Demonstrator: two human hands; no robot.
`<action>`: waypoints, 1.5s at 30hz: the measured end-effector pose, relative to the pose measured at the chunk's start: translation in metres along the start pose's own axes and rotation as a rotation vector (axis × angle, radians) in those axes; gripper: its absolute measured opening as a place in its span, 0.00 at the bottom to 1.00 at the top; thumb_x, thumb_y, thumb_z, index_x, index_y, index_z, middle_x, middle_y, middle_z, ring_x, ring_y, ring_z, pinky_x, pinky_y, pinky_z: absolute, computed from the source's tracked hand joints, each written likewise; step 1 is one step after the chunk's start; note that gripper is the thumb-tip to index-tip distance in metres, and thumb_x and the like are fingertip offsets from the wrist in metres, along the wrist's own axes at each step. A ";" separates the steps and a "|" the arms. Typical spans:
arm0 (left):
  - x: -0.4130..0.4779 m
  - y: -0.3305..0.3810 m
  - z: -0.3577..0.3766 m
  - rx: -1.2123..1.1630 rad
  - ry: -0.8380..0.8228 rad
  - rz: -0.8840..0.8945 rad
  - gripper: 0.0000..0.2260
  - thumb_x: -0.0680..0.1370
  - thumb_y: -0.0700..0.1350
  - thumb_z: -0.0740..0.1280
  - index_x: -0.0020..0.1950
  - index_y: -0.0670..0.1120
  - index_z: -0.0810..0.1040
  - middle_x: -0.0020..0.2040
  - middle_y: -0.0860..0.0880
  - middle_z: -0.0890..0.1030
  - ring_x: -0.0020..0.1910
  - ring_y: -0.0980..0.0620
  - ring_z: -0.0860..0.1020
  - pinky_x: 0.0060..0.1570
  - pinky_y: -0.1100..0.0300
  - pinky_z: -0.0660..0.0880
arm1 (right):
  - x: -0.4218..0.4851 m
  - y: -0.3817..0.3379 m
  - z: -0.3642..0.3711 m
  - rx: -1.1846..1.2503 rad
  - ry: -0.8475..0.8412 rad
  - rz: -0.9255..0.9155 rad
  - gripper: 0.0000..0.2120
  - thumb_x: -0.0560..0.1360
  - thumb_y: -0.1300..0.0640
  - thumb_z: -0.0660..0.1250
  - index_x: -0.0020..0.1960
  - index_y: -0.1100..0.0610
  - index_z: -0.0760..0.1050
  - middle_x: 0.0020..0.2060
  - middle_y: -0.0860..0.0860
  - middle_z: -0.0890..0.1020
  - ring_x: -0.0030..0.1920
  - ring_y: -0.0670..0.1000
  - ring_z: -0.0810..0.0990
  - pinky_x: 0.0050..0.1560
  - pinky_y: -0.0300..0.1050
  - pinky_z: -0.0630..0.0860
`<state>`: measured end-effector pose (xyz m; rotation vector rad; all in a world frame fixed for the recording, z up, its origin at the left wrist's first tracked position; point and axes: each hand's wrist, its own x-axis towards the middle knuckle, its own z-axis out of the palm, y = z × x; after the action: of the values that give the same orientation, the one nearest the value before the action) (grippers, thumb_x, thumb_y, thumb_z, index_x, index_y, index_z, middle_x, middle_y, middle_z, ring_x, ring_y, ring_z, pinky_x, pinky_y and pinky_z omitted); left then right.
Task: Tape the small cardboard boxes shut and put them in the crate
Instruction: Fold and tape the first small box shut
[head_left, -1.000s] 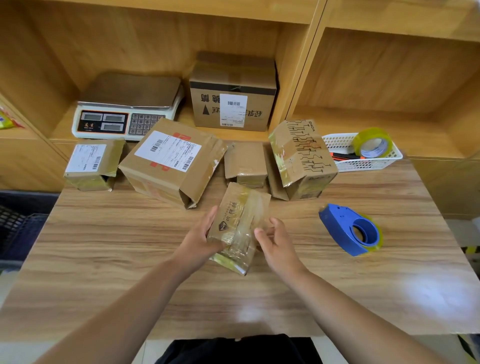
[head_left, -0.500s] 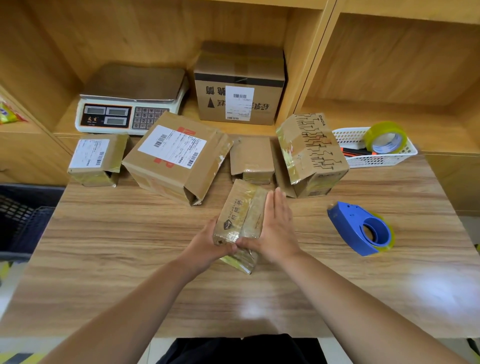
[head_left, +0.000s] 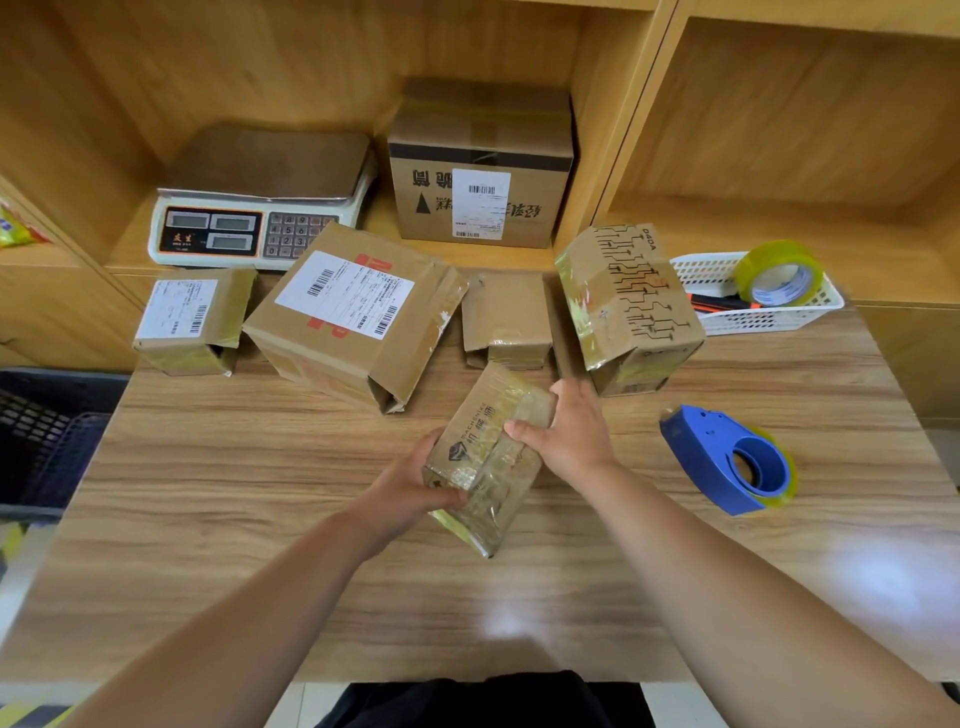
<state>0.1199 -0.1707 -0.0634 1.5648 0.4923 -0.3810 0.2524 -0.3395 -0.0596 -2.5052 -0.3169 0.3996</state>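
Box (head_left: 488, 457), long axis toward upper right, sits gripped by fingers of left hand (head_left: 410, 488) and right hand (head_left: 571, 436); crate (head_left: 47, 441) lies frame-left.

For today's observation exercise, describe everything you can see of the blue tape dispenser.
The blue tape dispenser looks like smooth plastic, with a hooded body and a round hub holding a roll of clear yellowish tape. It lies on the wooden table, to the right of the right hand, which does not touch it.
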 end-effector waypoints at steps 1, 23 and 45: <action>0.002 0.001 -0.003 -0.008 -0.013 -0.007 0.32 0.70 0.33 0.72 0.66 0.58 0.67 0.54 0.53 0.82 0.51 0.57 0.80 0.50 0.65 0.74 | 0.000 0.002 0.000 0.004 0.017 0.014 0.24 0.66 0.39 0.73 0.51 0.54 0.69 0.48 0.48 0.70 0.54 0.50 0.71 0.57 0.52 0.73; 0.023 0.005 0.031 -0.047 0.569 -0.220 0.23 0.71 0.59 0.71 0.58 0.44 0.76 0.45 0.51 0.80 0.43 0.53 0.78 0.40 0.61 0.72 | -0.019 -0.027 0.010 -0.169 0.011 0.238 0.42 0.67 0.26 0.62 0.63 0.59 0.66 0.56 0.54 0.79 0.56 0.57 0.79 0.44 0.46 0.71; 0.026 0.004 0.023 0.092 0.497 -0.253 0.27 0.81 0.58 0.54 0.67 0.37 0.70 0.61 0.38 0.76 0.60 0.40 0.74 0.56 0.53 0.68 | -0.025 -0.047 0.030 -0.506 0.048 0.152 0.53 0.71 0.27 0.53 0.76 0.67 0.41 0.75 0.61 0.55 0.75 0.59 0.53 0.74 0.54 0.52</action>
<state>0.1447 -0.1916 -0.0750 1.6927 1.0768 -0.2026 0.2125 -0.2945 -0.0511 -3.0424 -0.2301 0.3508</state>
